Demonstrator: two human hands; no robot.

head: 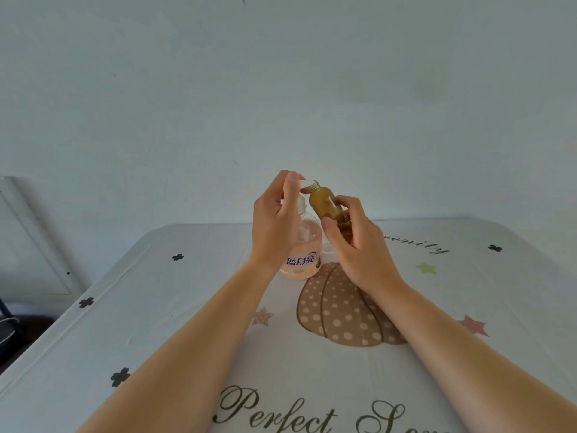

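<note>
A clear pump bottle of pink liquid soap [304,254] with a white pump head stands upright on the table. My left hand [276,220] rests on top of the pump, fingers curled over its head, partly hiding it. My right hand [356,245] grips a small amber bottle [326,203] with an open threaded neck. This small bottle is tilted left, its mouth right at the pump's nozzle. The lower part of the amber bottle is hidden inside my fingers.
The table carries a white cloth [187,307] printed with a dotted brown pumpkin [340,310], stars, clovers and script lettering. A pale wall rises behind it. To the left, past the table edge, stand a white frame [37,239] and something dark [12,332].
</note>
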